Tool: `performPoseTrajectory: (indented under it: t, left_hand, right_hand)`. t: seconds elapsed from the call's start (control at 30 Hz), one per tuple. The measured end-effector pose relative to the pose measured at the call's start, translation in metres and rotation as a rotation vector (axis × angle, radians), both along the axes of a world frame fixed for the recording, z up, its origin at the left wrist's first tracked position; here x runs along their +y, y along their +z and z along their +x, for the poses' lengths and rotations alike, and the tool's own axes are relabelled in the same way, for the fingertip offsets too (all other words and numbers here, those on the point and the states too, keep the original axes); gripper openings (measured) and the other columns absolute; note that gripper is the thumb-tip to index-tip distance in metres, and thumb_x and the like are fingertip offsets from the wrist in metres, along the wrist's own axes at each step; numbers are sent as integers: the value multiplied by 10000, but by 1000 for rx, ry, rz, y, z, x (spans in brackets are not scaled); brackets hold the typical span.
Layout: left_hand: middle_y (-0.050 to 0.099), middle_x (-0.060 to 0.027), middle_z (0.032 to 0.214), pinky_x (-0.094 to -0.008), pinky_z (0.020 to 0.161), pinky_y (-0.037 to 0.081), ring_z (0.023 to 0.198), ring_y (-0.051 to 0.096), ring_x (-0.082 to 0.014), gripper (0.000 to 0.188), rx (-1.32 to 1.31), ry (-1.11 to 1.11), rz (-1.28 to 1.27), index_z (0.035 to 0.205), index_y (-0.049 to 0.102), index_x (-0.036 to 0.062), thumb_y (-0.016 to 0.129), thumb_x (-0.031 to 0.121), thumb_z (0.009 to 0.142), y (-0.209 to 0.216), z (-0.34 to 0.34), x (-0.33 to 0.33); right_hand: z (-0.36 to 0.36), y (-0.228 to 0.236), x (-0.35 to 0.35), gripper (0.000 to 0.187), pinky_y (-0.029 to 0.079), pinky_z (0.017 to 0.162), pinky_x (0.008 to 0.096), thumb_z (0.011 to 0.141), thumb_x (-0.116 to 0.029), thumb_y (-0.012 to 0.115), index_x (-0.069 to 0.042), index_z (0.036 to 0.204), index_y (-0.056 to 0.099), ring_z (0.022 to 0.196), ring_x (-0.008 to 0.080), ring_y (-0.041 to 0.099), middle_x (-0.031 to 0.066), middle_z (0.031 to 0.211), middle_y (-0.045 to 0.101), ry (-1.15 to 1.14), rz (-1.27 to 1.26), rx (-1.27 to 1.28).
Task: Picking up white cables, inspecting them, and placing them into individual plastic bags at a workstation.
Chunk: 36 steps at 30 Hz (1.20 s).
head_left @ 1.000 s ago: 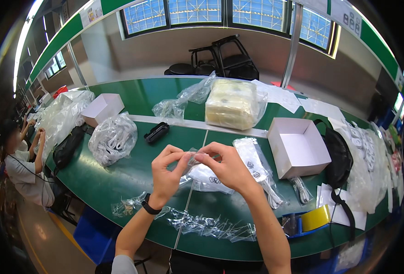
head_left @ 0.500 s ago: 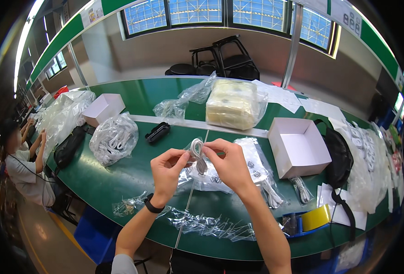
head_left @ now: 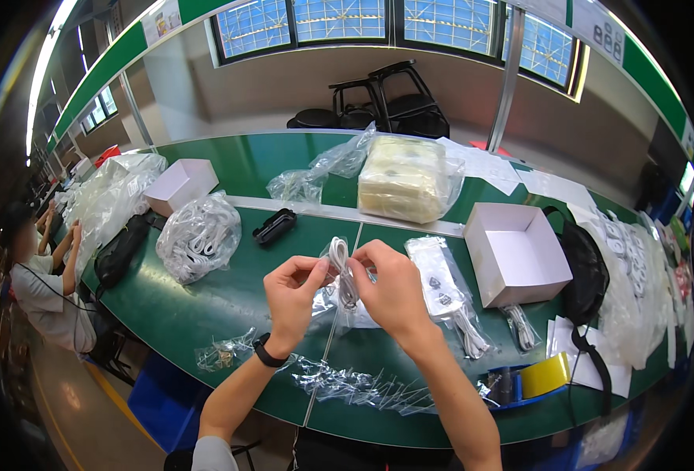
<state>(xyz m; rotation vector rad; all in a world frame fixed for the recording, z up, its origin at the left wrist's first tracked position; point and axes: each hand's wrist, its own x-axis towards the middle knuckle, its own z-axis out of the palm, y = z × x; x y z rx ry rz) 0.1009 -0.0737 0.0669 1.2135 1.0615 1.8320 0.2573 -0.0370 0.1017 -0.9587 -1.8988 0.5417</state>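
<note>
A white cable (head_left: pixel 339 255), folded into a narrow looped bundle, is held upright above the table between my two hands. My left hand (head_left: pixel 293 294) pinches at the bundle's left side, thumb against fingers. From the right, my right hand (head_left: pixel 390 286) closes its thumb and fingers on the middle of the bundle. Whether a thin tie sits between the fingertips is too small to tell. Beneath my hands lie clear plastic bags with white contents (head_left: pixel 441 286), partly hidden. Many thin shiny strips (head_left: pixel 362 385), which look like twist ties, are scattered between my forearms.
A bag of white cables (head_left: pixel 198 239) and a black case (head_left: pixel 275 227) lie left. An open white box (head_left: pixel 517 255), a bagged cable (head_left: pixel 522 328) and a tape dispenser (head_left: pixel 539 378) stand right. Behind is a wrapped yellowish stack (head_left: pixel 402 180). A co-worker (head_left: pixel 45 282) sits far left.
My right fingers have moved slightly down along the cable bundle, which now appears turned more edge-on. My left hand keeps its pinch close beside it.
</note>
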Motion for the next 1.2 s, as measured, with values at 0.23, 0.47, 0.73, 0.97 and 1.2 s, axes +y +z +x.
performPoseTrajectory:
  t: [0.23, 0.47, 0.73, 0.97, 1.2]
  left_hand:
    - [697, -69, 842, -246, 713, 562, 751, 663, -102, 113, 9, 26, -2, 909, 671, -22, 649, 88, 930, 1, -2, 2]
    - [693, -82, 888, -241, 760, 541, 806, 658, -112, 92, -5, -20, 43, 944, 668, -58, 644, 28, 920, 0, -9, 3]
    - [663, -50, 901, -242, 785, 511, 825, 624, -99, 100, 192, 103, 165, 932, 647, -55, 616, 39, 940, 9, -8, 0]
    - [665, -50, 975, -260, 818, 518, 897, 630, -110, 138, 56, -35, 71, 1049, 625, -22, 613, 73, 949, 13, -7, 0]
    - [677, -69, 1025, -253, 858, 511, 930, 632, -96, 162, -40, -386, -96, 1058, 625, -10, 643, 84, 927, 0, 2, 3]
  right_hand:
    - [2, -3, 3, 115, 535, 725, 367, 868, -82, 641, 9, 937, 631, 831, 283, 684, 155, 887, 684, 68, -90, 3]
    - [7, 8, 3, 112, 514, 711, 388, 849, -51, 634, -20, 945, 586, 843, 319, 653, 137, 917, 645, 131, 49, 0]
    - [4, 15, -3, 107, 501, 706, 391, 820, -18, 649, -21, 905, 585, 860, 318, 612, 118, 927, 589, 84, 272, -50]
    - [3, 13, -2, 105, 489, 720, 350, 833, 21, 629, 9, 919, 570, 815, 280, 600, 132, 892, 558, 215, 164, 96]
    - [-1, 12, -2, 105, 475, 755, 335, 843, 18, 617, 20, 923, 548, 795, 251, 585, 132, 876, 547, 193, 165, 241]
